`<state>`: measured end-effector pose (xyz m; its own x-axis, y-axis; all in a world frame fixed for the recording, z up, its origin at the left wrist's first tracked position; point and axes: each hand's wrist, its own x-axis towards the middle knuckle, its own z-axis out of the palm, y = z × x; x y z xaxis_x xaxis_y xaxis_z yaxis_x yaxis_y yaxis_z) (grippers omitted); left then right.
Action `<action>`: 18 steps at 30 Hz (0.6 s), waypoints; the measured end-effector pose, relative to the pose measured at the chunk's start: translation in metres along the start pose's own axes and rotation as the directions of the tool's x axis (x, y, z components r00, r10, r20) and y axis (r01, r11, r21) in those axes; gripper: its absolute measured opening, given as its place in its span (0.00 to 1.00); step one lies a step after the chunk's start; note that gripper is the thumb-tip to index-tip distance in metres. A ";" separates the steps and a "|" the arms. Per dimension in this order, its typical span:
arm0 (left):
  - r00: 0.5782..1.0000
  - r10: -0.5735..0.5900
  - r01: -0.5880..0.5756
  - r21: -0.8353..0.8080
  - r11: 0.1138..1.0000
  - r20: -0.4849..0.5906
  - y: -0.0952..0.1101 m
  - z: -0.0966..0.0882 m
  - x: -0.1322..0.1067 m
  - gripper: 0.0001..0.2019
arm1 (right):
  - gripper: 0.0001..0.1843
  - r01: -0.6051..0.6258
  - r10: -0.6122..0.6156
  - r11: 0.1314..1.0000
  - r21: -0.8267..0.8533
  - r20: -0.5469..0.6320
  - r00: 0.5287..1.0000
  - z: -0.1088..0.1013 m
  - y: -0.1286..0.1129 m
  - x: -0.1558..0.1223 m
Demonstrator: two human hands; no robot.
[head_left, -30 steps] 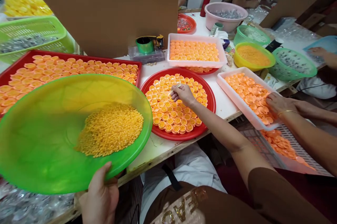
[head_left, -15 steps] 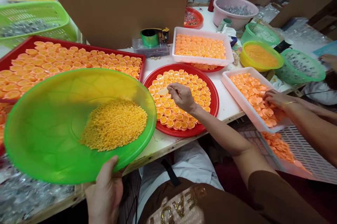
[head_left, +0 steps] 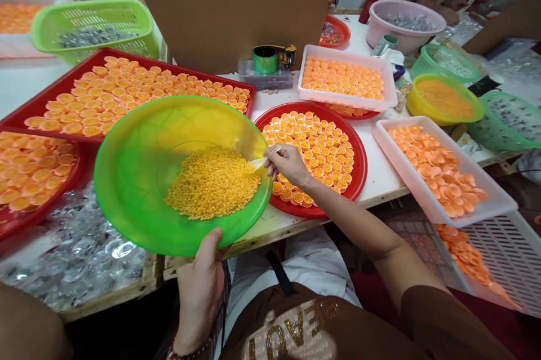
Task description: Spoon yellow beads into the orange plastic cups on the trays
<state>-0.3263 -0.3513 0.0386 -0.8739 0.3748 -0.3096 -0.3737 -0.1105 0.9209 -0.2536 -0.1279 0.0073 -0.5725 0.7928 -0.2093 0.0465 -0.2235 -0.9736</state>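
My left hand (head_left: 203,275) grips the near rim of a green basin (head_left: 135,208), thumb over the edge and fingers hidden beneath. Inside it lies a heap of small yellow beads (head_left: 207,185). Between the thumb and fingers of my right hand (head_left: 287,165) is a pale scoop (head_left: 256,164), its tip at the right side of the heap. Behind that hand a round red tray (head_left: 359,180) holds many small orange cups (head_left: 313,140); many of these have yellow in them.
A long red tray (head_left: 54,89) of orange cups lies left, near a light-green basket (head_left: 143,27). To the right are a white tray (head_left: 502,208) of orange pieces and a yellow bowl (head_left: 477,106). A tape dispenser (head_left: 266,60) stands by the brown board (head_left: 232,10).
My right hand has brought the scoop from over the round red tray to the beads in the basin. A co-worker's hands have left the white tray. The view has shifted left.
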 end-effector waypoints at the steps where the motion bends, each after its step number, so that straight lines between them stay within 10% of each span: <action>1: 1.000 0.000 0.000 0.001 1.000 0.008 0.000 0.000 0.001 0.29 | 0.10 -0.030 0.030 0.998 0.057 -0.005 1.000 -0.005 -0.003 0.000; 9: 0.999 -0.037 0.039 0.038 0.999 -0.030 0.006 -0.013 0.003 0.28 | 0.11 -0.041 0.070 0.982 0.186 -0.153 0.986 -0.070 -0.020 0.011; 14: 0.995 -0.077 0.080 0.046 0.996 -0.069 0.015 -0.023 -0.006 0.37 | 0.13 0.102 -0.134 0.987 -0.121 -0.296 0.946 -0.096 -0.006 0.028; 18: 0.997 -0.067 0.069 0.058 0.996 -0.039 0.016 -0.022 -0.010 0.34 | 0.14 0.242 -0.352 0.865 -0.439 -0.188 0.917 -0.093 0.001 0.033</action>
<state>-0.3299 -0.3772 0.0509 -0.8583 0.3454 -0.3795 -0.4146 -0.0310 0.9095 -0.1958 -0.0491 -0.0090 -0.3875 0.9122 0.1332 0.2612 0.2473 -0.9331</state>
